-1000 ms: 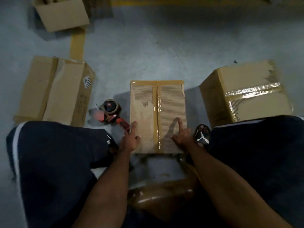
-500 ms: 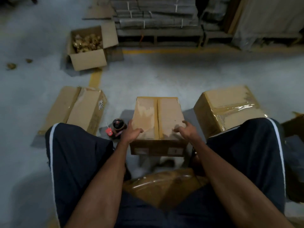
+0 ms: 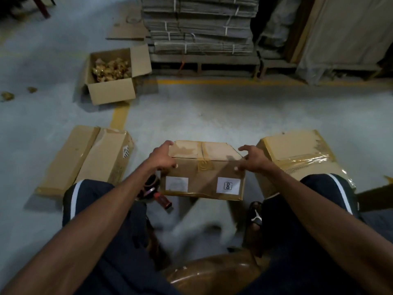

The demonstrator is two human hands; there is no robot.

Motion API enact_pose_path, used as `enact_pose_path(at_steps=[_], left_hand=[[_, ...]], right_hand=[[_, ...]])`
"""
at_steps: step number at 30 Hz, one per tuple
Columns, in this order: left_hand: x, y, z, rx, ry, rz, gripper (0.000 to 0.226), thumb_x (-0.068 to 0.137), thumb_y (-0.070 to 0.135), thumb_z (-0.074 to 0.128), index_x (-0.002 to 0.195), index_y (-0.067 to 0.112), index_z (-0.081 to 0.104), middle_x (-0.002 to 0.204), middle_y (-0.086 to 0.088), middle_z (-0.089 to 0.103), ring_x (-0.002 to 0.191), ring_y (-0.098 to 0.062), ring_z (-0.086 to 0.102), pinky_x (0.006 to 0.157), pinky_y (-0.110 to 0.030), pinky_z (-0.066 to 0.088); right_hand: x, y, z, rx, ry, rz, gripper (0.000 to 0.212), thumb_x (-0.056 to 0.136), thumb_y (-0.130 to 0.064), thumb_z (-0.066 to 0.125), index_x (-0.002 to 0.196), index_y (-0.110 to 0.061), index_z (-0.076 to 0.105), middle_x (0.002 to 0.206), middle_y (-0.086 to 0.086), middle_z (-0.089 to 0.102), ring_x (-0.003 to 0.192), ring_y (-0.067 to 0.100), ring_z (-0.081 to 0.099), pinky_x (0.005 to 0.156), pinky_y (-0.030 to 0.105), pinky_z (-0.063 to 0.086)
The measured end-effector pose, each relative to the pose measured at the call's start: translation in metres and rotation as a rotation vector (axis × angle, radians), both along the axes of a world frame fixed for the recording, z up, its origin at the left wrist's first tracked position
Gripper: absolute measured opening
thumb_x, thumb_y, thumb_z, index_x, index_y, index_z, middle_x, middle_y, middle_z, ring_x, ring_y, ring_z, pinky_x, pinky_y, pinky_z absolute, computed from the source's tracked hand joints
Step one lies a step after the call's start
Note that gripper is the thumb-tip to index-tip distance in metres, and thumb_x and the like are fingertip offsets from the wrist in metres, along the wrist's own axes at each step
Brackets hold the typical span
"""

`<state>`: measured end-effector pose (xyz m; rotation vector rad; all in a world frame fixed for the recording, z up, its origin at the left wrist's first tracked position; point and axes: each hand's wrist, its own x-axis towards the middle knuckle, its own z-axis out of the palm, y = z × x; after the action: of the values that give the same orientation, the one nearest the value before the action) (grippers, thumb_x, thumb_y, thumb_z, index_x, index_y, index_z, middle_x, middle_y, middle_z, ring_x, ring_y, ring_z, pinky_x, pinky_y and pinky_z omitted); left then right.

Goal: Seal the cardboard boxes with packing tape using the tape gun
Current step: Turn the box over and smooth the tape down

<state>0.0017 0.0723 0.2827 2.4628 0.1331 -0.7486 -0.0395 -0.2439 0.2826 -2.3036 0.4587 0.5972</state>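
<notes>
A small taped cardboard box [image 3: 202, 177] is held up off the grey floor between my knees, its near side showing two white labels. My left hand [image 3: 162, 159] grips its top left corner, fingers curled over the edge. At the top right corner my right hand [image 3: 252, 160] grips it the same way. The tape gun [image 3: 156, 192], black with a red handle, lies on the floor just left of the box, partly hidden by my left forearm.
A taped box [image 3: 297, 158] stands at the right by my knee. A flattened carton [image 3: 89, 158] lies at the left. An open box of scraps [image 3: 112, 90] sits farther back left. Strapped cardboard stacks on a pallet [image 3: 200, 33] fill the back. A wrapped brown package [image 3: 212, 273] lies nearest me.
My hands moved from lying on the box top to gripping its corners. The box has risen off the floor and tilted its labelled side toward me. The camera tilted up.
</notes>
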Motion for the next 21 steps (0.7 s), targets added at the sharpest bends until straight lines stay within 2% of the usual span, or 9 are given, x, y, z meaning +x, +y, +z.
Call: enact_pose_path(at_steps=[3,8,11,13,17,21], left_hand=[[0.022,-0.009,-0.010,0.164,-0.060,-0.079,0.081,0.081,0.022,0.073,0.151,0.026,0.032,0.137,-0.020,0.051,0.123,-0.039,0.052,0.095,-0.039,0.049],[0.061,-0.010,-0.021,0.192,-0.120,-0.068,0.064,0.085,0.029,0.068,0.144,0.029,0.042,0.135,-0.018,0.050,0.121,-0.038,0.052,0.098,-0.045,0.050],[0.063,-0.006,-0.029,0.126,-0.087,-0.017,0.057,0.093,0.037,0.060,0.146,0.030,0.039,0.138,-0.014,0.055,0.123,-0.037,0.055,0.100,-0.044,0.049],[0.062,-0.005,-0.035,0.093,-0.111,-0.010,0.054,0.100,0.039,0.053,0.149,0.030,0.033,0.141,-0.013,0.056,0.124,-0.038,0.055,0.102,-0.046,0.047],[0.065,-0.008,-0.043,0.116,-0.202,0.015,0.053,0.103,0.046,0.045,0.150,0.036,0.023,0.140,-0.017,0.054,0.124,-0.042,0.054,0.102,-0.052,0.045],[0.072,-0.012,-0.037,0.013,-0.293,0.096,0.054,0.101,0.044,0.052,0.150,0.038,0.030,0.131,-0.018,0.057,0.119,-0.041,0.056,0.101,-0.049,0.045]], right_hand=[[0.020,-0.008,-0.007,-0.054,-0.049,0.037,0.078,0.069,-0.011,0.094,0.138,-0.011,0.059,0.129,0.015,0.064,0.116,0.029,0.061,0.090,0.034,0.052],[0.051,-0.017,-0.016,-0.077,-0.102,0.043,0.048,0.083,-0.020,0.085,0.126,-0.016,0.067,0.126,0.015,0.065,0.112,0.027,0.061,0.085,0.035,0.052],[0.056,-0.014,-0.016,-0.101,-0.154,0.029,0.045,0.088,-0.023,0.080,0.130,-0.017,0.065,0.124,0.016,0.065,0.111,0.029,0.062,0.088,0.038,0.055],[0.055,-0.013,-0.017,-0.093,-0.199,-0.015,0.045,0.090,-0.025,0.078,0.131,-0.017,0.063,0.120,0.015,0.068,0.103,0.026,0.066,0.084,0.040,0.059],[0.050,-0.005,-0.020,-0.138,-0.330,-0.062,0.044,0.094,-0.026,0.074,0.135,-0.015,0.061,0.120,0.016,0.071,0.097,0.026,0.070,0.071,0.030,0.055],[0.046,0.000,-0.017,-0.115,-0.365,-0.131,0.049,0.092,-0.028,0.078,0.136,-0.015,0.062,0.124,0.016,0.070,0.101,0.027,0.071,0.068,0.025,0.052]])
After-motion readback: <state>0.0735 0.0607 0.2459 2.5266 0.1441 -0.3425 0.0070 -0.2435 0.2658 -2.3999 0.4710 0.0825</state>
